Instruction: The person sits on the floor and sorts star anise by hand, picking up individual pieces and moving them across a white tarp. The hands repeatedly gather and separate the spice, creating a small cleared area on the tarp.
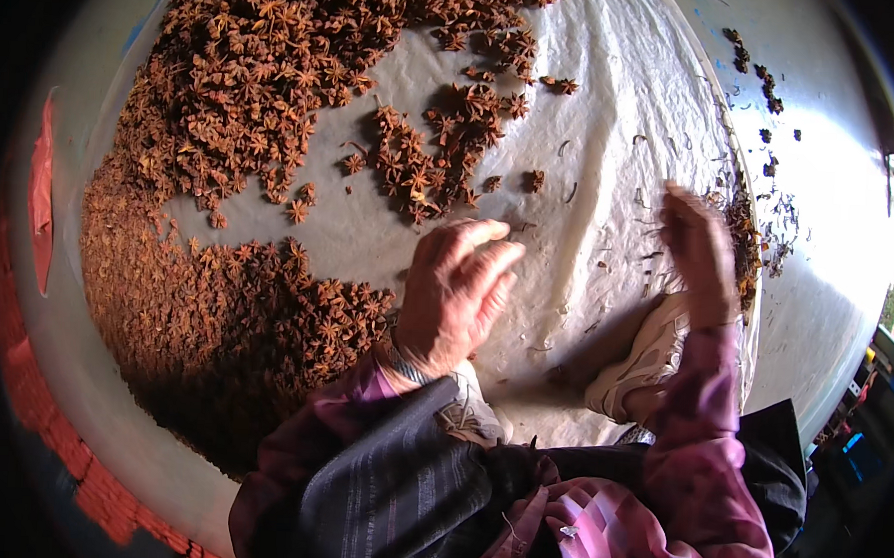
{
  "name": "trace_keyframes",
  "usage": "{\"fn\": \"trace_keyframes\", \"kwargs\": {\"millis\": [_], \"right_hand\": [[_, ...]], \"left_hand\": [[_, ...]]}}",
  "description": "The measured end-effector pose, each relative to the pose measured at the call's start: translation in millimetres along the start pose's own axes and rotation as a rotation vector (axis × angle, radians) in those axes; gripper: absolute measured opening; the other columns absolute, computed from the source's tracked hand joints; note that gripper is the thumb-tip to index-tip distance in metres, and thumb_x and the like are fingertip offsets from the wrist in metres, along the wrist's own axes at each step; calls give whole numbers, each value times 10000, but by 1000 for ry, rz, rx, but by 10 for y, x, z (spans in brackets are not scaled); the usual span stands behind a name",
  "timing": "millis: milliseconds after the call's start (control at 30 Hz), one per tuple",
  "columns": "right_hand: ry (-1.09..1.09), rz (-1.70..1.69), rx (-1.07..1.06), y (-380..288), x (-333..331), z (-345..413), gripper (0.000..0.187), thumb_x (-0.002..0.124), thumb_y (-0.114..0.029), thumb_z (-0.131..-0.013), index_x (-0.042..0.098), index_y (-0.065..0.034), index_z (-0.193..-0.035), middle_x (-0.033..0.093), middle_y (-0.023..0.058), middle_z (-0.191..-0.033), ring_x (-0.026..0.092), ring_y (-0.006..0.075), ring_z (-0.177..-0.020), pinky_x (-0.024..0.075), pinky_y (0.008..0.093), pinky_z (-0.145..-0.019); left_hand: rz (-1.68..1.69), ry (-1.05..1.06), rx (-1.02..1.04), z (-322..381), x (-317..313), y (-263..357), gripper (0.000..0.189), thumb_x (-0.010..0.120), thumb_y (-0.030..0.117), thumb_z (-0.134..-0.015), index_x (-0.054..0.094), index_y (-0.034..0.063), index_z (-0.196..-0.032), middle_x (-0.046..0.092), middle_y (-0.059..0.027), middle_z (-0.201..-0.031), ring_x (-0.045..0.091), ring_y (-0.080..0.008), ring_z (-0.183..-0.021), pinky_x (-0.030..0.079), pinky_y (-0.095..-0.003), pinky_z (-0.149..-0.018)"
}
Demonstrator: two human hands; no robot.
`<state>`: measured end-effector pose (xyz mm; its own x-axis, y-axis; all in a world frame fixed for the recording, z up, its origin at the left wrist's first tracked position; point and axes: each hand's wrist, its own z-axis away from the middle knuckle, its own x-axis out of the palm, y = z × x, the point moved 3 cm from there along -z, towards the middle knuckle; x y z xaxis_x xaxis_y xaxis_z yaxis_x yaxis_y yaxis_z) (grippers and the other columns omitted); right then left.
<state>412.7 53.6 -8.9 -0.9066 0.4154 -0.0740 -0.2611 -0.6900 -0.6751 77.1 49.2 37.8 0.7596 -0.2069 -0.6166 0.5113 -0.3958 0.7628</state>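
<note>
My left hand (458, 291) hovers over a pale plastic sheet (613, 77) with its fingers curled; its palm is hidden, so whether it holds anything does not show. Just beyond it lies a small cluster of dried star anise (418, 173). Blurred by motion, my right hand (697, 241) is over the right side of the sheet, near scattered dark stems (649, 269). A line of dark scraps (741, 224) runs along the sheet's right edge. Single star anise pods (536, 180) lie between the two hands.
A large heap of star anise (232, 68) covers the far left, and another pile (265, 323) lies beside my left arm. My shoes (642, 355) rest on the sheet. More dark bits (782, 226) dot the sunlit floor at right. Reddish material (41, 201) shows at the left rim.
</note>
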Motion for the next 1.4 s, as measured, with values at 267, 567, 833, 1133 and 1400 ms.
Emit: {"fn": "trace_keyframes", "kwargs": {"millis": [267, 567, 833, 1133, 1400], "right_hand": [[-38, 1536, -1051, 247, 1079, -155, 644, 589, -377, -985, 402, -86, -1527, 323, 113, -1624, 278, 309, -1502, 185, 527, -1222], [301, 1311, -916, 553, -145, 115, 277, 701, -108, -843, 718, -99, -1120, 671, 74, -1248, 523, 303, -1262, 382, 445, -1084], [151, 1630, -1019, 762, 578, -193, 209, 629, -125, -858, 661, -139, -1064, 615, 69, -1106, 556, 259, -1078, 455, 456, -908], [-238, 1255, -1210, 478, 2271, 496, 225, 690, -265, -886, 688, -118, -1057, 581, 77, -1064, 590, 273, -1011, 505, 386, -811], [-233, 845, -760, 390, 1139, 287, 105, 671, -46, -945, 715, -44, -1040, 719, 98, -942, 724, 188, -864, 576, 326, -706]], "left_hand": [[-232, -126, 95, -260, 516, -382, 316, 626, 19, -888, 630, 0, -1203, 622, -129, -1230, 628, -295, -1104, 524, -382, -936], [-478, -405, 434, -490, 1069, -550, 168, 581, 169, -847, 664, 52, -935, 622, -99, -1058, 583, -267, -1047, 457, -443, -952], [-445, -22, -54, 623, -257, -754, 179, 713, 60, -753, 666, 77, -925, 642, -44, -981, 617, -253, -912, 518, -365, -789], [-82, 198, -421, 284, -374, -800, 164, 646, 23, -922, 620, 27, -1084, 644, -107, -925, 634, -232, -741, 515, -340, -658], [85, 318, -555, 517, -323, -1110, 216, 566, 56, -1017, 571, 16, -1230, 651, -64, -1054, 664, -137, -748, 587, -283, -670]]}}
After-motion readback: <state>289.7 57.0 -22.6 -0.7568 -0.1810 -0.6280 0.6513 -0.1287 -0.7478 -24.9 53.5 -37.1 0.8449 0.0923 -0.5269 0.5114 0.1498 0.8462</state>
